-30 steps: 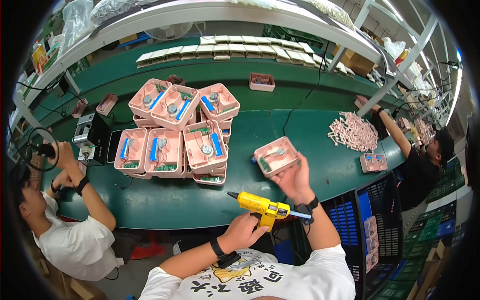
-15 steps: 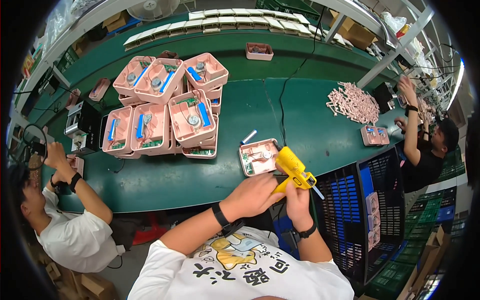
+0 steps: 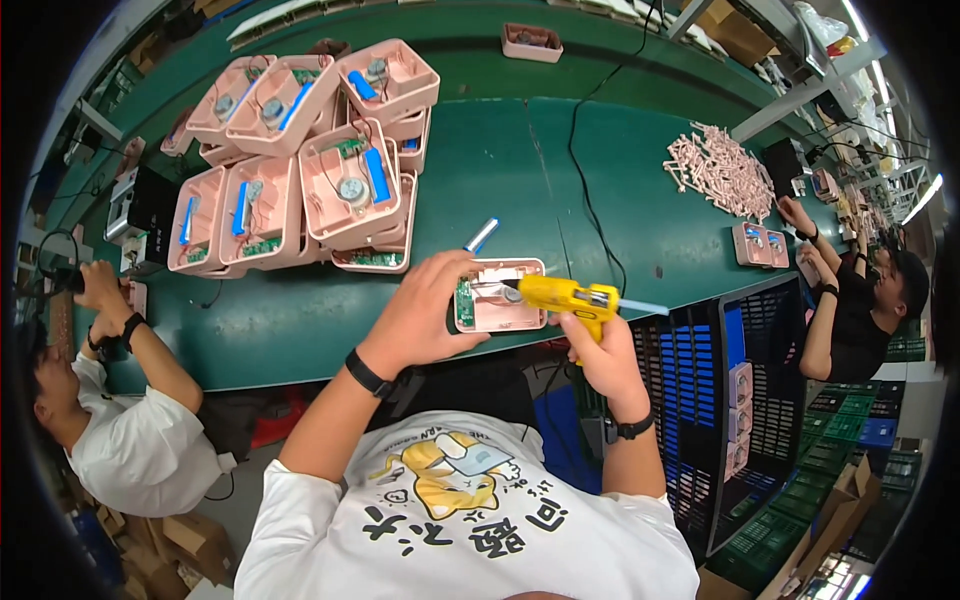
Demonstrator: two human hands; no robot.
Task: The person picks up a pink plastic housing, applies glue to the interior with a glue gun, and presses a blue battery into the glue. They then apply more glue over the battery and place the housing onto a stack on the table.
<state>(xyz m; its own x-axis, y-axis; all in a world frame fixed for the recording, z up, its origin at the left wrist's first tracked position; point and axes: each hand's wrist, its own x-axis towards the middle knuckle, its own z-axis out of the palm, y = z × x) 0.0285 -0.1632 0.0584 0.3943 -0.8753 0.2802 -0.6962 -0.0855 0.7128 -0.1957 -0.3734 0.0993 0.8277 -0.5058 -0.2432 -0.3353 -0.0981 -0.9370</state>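
Note:
A yellow hot glue gun is gripped by its handle in my right hand, with a clear glue stick jutting from its back. Its dark nozzle points left, into a pink plastic housing lying open side up. My left hand is closed round the left end of that housing, thumb along the near side. Inside sit a green circuit board and a round metal part, partly covered by the gun. Just beyond the housing's far rim lies a blue cylindrical battery.
Stacked pink housings with batteries and boards stand to the left. A heap of small pink parts lies at the right, near a black crate. A black cable crosses the green table. Co-workers sit on both sides.
My left hand has gone from the glue gun to the housing's left end. The gun has swung level, nozzle now over the housing, in my right hand alone. The view has shifted.

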